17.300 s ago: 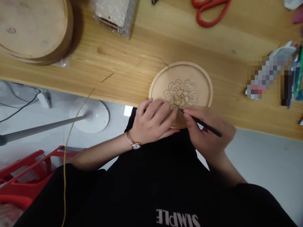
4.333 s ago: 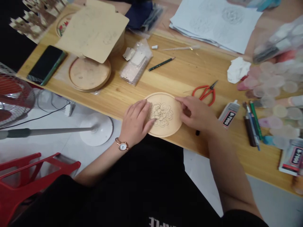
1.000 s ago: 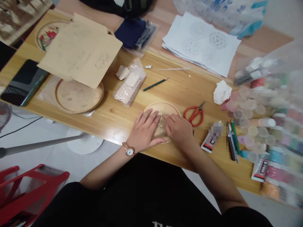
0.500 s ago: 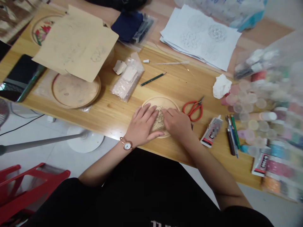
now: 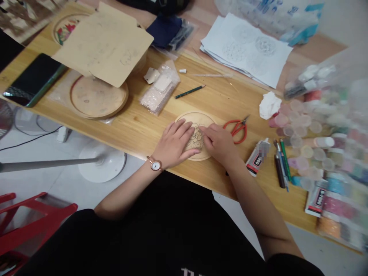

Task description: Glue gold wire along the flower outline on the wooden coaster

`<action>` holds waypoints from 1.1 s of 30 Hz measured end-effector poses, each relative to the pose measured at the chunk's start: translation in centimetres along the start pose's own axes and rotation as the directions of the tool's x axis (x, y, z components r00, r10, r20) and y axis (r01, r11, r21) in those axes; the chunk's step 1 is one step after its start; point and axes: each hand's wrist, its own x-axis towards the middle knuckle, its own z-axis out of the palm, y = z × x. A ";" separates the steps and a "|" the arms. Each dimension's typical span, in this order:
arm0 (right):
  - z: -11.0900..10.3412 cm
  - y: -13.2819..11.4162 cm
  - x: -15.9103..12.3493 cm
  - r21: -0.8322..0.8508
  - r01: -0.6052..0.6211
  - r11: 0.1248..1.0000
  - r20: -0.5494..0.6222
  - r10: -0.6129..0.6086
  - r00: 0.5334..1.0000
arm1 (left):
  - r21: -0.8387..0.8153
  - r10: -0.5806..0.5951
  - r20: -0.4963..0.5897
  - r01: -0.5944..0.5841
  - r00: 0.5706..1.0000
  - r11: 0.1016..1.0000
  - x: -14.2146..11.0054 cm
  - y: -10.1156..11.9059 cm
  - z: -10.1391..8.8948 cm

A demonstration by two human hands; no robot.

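A round, pale wooden plate (image 5: pixel 207 117) lies on the table in front of me, with a flower outline drawn in dark lines (image 5: pixel 197 138). My left hand (image 5: pixel 177 141) rests flat over its left side, fingers stretched out and thumb along the near edge. My right hand (image 5: pixel 220 143) is closed at the right side of the flower drawing, with its fingertips down at the plate. Whatever it pinches, if anything, is hidden by the fingers. Close to the right hand lie red-handled scissors (image 5: pixel 236 130).
Right of the scissors are a glue tube (image 5: pixel 257 158), pencils (image 5: pixel 283 163), crumpled tissue (image 5: pixel 270 105) and many small jars (image 5: pixel 307 130). Beyond the plate are a green pencil (image 5: pixel 189 92), a bubble-wrap pack (image 5: pixel 158 94) and printed sheets (image 5: pixel 250 50). Left are a wooden tray (image 5: pixel 97 97) and a phone (image 5: pixel 34 80).
The camera view has shifted a little. My right hand has moved slightly rightward on the plate, so more of the flower drawing shows between the hands. The left hand stays flat.
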 end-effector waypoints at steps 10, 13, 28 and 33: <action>-0.6 -0.1 0.3 -0.066 0.049 0.997 0.049 -0.046 0.998 | -0.002 -0.018 -0.001 0.018 1.000 1.000 0.0 0.2 0.0; -0.8 0.1 0.5 -0.069 0.074 0.995 0.065 -0.070 0.995 | -0.007 -0.027 -0.001 0.027 1.000 1.000 0.0 0.2 -0.1; -0.2 0.5 0.2 -0.052 0.076 0.996 0.050 -0.074 0.996 | 0.068 -0.010 -0.011 0.011 1.000 0.998 0.1 0.3 0.2; -0.3 0.4 0.1 -0.005 0.051 0.999 0.063 -0.050 0.997 | 0.124 0.012 0.005 -0.012 1.000 0.992 0.2 0.5 0.1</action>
